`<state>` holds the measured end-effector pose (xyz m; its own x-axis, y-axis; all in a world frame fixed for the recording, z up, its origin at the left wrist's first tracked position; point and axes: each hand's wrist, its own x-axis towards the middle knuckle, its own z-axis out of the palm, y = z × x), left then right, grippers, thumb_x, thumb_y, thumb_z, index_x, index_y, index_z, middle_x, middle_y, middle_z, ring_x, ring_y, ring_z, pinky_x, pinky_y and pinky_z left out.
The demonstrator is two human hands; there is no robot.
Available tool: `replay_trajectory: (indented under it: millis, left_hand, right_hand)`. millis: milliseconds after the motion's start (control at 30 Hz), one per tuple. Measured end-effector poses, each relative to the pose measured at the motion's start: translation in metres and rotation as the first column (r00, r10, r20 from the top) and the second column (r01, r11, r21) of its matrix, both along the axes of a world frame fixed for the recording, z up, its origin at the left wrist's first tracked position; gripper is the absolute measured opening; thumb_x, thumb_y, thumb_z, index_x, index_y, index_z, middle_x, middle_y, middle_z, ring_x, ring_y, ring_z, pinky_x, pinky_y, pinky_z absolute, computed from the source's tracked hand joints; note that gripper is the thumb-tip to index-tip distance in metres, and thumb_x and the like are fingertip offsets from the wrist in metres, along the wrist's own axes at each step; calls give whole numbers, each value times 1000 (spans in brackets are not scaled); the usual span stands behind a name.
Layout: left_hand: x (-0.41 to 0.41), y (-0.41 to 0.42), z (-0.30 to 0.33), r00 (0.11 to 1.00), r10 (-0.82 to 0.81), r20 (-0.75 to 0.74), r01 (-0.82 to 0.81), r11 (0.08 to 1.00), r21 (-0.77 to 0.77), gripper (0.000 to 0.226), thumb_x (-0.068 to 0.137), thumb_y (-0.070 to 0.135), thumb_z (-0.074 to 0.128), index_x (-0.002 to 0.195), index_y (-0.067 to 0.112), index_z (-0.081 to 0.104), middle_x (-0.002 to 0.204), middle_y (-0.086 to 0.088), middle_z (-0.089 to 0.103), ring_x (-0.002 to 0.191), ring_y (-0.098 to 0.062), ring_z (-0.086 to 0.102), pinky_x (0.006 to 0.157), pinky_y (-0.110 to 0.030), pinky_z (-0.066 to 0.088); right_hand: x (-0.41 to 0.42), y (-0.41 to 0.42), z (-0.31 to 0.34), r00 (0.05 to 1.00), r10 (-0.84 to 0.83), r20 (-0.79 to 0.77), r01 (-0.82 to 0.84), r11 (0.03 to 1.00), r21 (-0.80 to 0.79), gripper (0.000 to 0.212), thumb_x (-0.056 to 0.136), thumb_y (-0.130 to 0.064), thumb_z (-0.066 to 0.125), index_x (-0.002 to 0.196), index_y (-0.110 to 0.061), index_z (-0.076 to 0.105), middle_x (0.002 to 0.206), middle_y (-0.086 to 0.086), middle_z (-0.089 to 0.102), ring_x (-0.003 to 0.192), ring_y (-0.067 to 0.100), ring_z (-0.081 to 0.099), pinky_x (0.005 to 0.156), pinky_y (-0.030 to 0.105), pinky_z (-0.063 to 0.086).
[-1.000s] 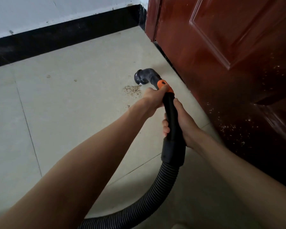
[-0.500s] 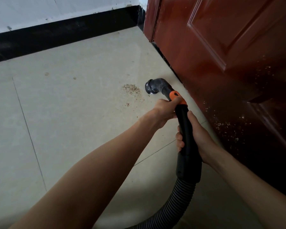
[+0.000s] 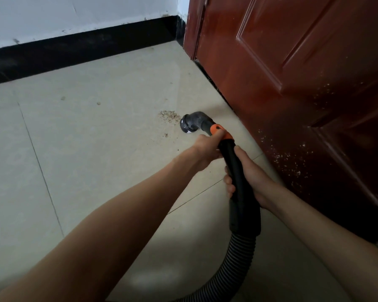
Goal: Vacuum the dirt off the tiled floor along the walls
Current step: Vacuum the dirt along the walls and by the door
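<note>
Both hands gripping vacuum wand: left hand (image 3: 205, 149) wrapping orange collar, right hand (image 3: 249, 177) curling around black handle. Elbow nozzle (image 3: 192, 123) hovering beside dirt patch (image 3: 169, 116), near door (image 3: 292, 83). Advice: lowering nozzle mouth, sweeping slowly leftward over crumbs.

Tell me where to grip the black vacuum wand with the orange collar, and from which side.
Judging by its shape, the straight black tube of the black vacuum wand with the orange collar, between collar and ribbed grey hose, wrapping from each side. The left hand holds near the collar, the right hand lower; the angled grey nozzle stays free.
</note>
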<state>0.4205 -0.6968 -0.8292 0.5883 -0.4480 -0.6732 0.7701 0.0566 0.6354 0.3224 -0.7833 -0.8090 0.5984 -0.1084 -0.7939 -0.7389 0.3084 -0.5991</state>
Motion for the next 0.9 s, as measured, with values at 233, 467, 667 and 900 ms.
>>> replay_trajectory:
  millis: [233,467,667,900]
  left_hand:
    - [27,15,13,997,44,66,-50,996,80,44,93,27,59,124,-3,50,105,-15,62,75,-17,62,67,-24,54]
    - [47,26,9,993,71,99,-83,988,127,40,93,27,59,118,-3,52,94,-12,64,71,-16,63,65,-23,54]
    - [52,48,7,980,182,82,-187,980,63,37,94,24,57,119,-4,53,97,-13,62,74,-18,62,68,-24,54]
    - [12,40,5,997,80,6,-80,996,33,39,94,20,56,119,-9,49,105,-19,62,74,-22,63,76,-29,55]
  right_hand:
    - [36,28,1,994,-106,17,105,993,54,59,96,-63,37,71,-10,44,48,7,47,34,18,45,38,24,42]
    - [56,39,-4,998,-50,44,48,998,52,61,96,-64,34,70,-10,45,49,7,47,36,19,46,40,23,43]
    - [66,52,3,993,96,65,-95,995,-12,60,98,-61,35,71,-9,45,49,9,49,36,21,48,40,24,44]
    - [17,38,-2,996,86,27,-81,986,-146,59,97,-61,37,71,-9,47,49,10,49,37,23,47,41,28,42]
